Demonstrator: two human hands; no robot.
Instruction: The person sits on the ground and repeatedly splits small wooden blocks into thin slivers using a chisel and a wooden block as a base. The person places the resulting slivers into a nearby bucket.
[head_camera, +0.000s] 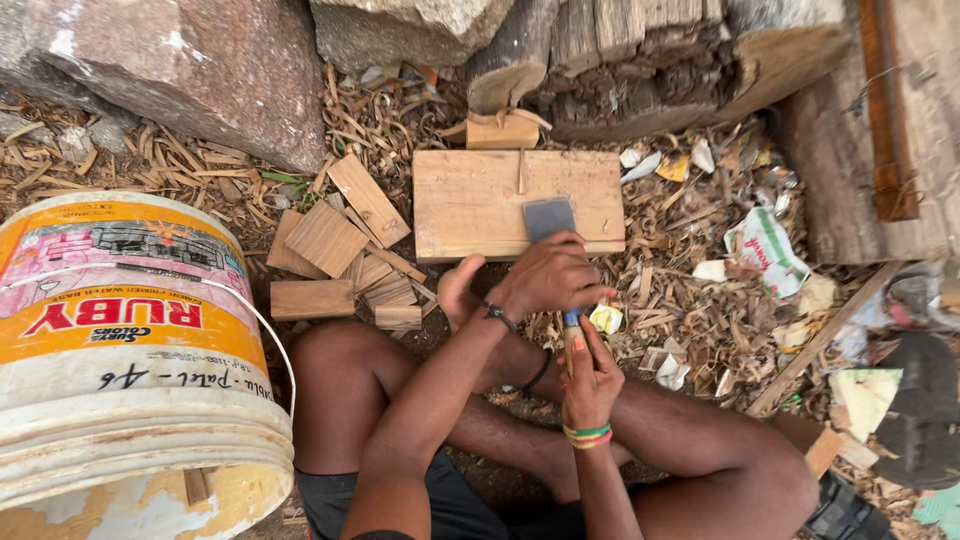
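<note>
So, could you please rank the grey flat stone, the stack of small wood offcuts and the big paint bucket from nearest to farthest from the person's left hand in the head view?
1. Grey flat stone: just above the left hand, on the wooden board.
2. Stack of small wood offcuts: to the picture's left, on the shavings.
3. Big paint bucket: far left edge, lying tilted.

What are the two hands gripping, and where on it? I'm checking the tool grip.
A chisel-like tool with a flat grey metal blade: the left hand presses near the blade on the pale wooden block, the right hand grips its handle.
</note>
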